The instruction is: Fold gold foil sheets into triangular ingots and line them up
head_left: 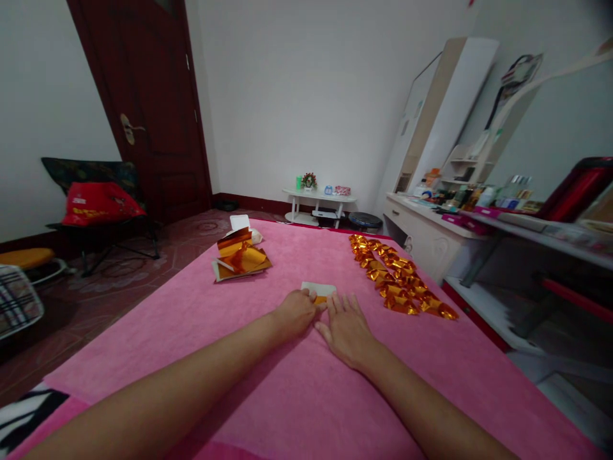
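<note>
A small sheet of paper, pale with a gold patch, lies on the pink cloth in front of me. My left hand is closed at the sheet's left side, thumb and fingers pressed together on its lower edge. Flat on the right side of the sheet rests my right hand, its fingers stretched out and the thumb apart. Loose gold foil sheets are stacked unevenly at the far left of the cloth. On the right, several folded shiny gold pieces lie in two rows.
A white dressing table crowded with bottles stands along the right side. Beyond the cloth is a low white table. At the left are a folding chair with a red bag and a dark red door.
</note>
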Tool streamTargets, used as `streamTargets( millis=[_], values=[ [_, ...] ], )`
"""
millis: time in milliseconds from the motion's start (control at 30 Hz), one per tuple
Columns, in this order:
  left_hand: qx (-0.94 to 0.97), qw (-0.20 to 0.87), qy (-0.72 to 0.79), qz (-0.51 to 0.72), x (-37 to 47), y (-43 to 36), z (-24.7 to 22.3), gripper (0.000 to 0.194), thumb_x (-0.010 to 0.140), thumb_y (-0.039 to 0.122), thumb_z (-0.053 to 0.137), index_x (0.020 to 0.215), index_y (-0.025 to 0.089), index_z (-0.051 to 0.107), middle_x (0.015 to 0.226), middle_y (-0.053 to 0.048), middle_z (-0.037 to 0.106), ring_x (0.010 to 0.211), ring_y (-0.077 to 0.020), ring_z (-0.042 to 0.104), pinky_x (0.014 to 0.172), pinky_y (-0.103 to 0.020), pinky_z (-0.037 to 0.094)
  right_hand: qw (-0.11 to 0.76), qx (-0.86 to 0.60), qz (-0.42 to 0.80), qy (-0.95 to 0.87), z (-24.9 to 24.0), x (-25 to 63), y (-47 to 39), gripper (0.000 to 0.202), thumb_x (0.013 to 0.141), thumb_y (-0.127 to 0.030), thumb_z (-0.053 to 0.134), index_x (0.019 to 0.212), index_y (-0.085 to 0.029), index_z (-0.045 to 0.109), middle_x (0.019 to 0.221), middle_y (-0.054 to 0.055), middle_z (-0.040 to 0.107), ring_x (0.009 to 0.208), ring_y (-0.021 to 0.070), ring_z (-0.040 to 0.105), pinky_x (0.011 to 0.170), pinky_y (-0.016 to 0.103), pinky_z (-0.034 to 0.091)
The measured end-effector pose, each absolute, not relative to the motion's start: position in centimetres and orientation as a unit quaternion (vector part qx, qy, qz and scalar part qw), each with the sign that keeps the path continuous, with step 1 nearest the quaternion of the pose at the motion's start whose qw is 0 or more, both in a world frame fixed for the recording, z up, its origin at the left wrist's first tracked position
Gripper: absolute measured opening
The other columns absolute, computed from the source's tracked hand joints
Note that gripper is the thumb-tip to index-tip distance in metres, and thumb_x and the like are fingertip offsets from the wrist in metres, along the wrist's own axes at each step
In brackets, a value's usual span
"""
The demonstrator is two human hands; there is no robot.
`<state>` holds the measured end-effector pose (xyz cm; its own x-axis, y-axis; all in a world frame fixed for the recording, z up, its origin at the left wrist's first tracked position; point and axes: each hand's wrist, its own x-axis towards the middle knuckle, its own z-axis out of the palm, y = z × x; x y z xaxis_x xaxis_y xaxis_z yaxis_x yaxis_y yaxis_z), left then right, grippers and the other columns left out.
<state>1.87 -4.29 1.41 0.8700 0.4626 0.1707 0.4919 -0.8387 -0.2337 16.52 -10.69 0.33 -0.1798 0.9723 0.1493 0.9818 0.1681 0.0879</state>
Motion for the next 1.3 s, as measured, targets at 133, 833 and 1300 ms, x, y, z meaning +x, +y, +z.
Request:
streamTargets(
  millis=[133,833,1300],
  values=[
    [-0.955,0.133,-0.262,-0.026,2.4,-4.4,1.7,0.040,0.080,0.026,0.052,0.119,0.018,0.051,0.088,-0.012,0.063,0.080,-0.0257,0.058,0.063,-0.032,0.041,0.047,-0.641,-0.078,-0.762,0.0,16.7,-10.7,0.074,0.087,-0.054,0.029,0.133,0.003,0.037,0.140,0.025,0.033,0.132,0.0337,0.027,0.109,0.048,0.004],
    [-0.953,0.056,-0.284,-0.085,1.6,-4.3,0.4,0.019,0.078,0.016,0.052,0.088,0.013,0.067,0.090,-0.014,0.067,0.085,-0.0231,0.056,0.084,-0.035,0.042,0.222,-0.550,0.200,-0.780,0.0,15.0,-8.8,0.084,0.075,-0.023,0.043,0.144,-0.007,-0.002,0.151,0.013,0.006,0.139,0.0176,0.008,0.112,0.036,0.015],
    [-0.930,0.061,-0.338,-0.131,-2.2,-6.2,-0.6,0.039,0.086,0.019,0.037,0.122,0.013,0.051,0.128,-0.013,0.053,0.113,-0.0232,0.052,0.092,-0.036,0.041,0.078,-0.591,0.046,-0.801,-0.2,20.5,-10.3,0.080,0.086,-0.062,0.026,0.142,-0.005,0.021,0.149,0.017,0.012,0.138,0.0237,0.013,0.111,0.039,0.015]
  ],
)
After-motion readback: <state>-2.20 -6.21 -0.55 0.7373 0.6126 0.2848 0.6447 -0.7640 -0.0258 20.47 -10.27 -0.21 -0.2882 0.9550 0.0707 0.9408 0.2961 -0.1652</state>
